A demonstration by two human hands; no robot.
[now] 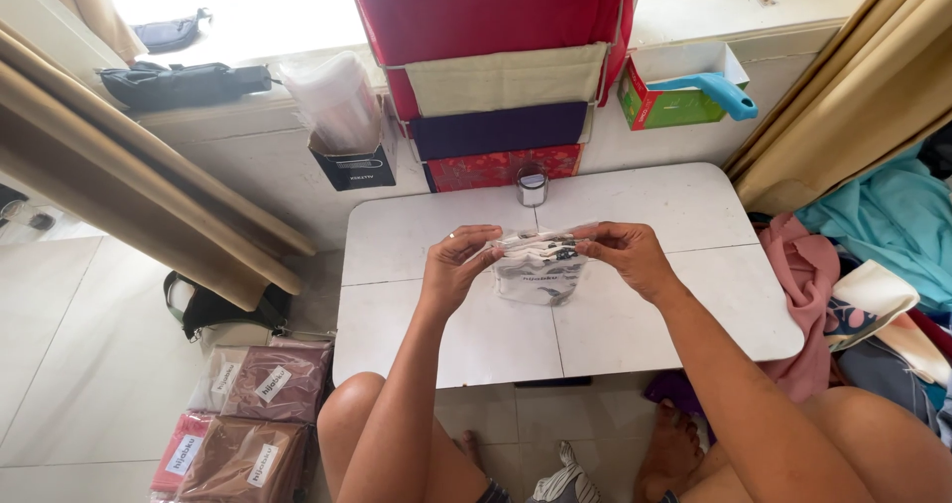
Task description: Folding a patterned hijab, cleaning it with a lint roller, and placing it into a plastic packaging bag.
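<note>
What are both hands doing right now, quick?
Left hand: closed, pinching the top left edge of the clear plastic packet.
Right hand: closed, pinching the packet's top right edge above the white table.

A small metal tin (532,187) stands at the white surface's (684,215) far edge. Packaged folded cloths (260,414) lie stacked on the floor beside its left edge.

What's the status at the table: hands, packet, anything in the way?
Left hand and right hand both pinch the clear packet's top edge. Packet held just above the white table. Small tin behind, apart. Nothing in the way.
</note>
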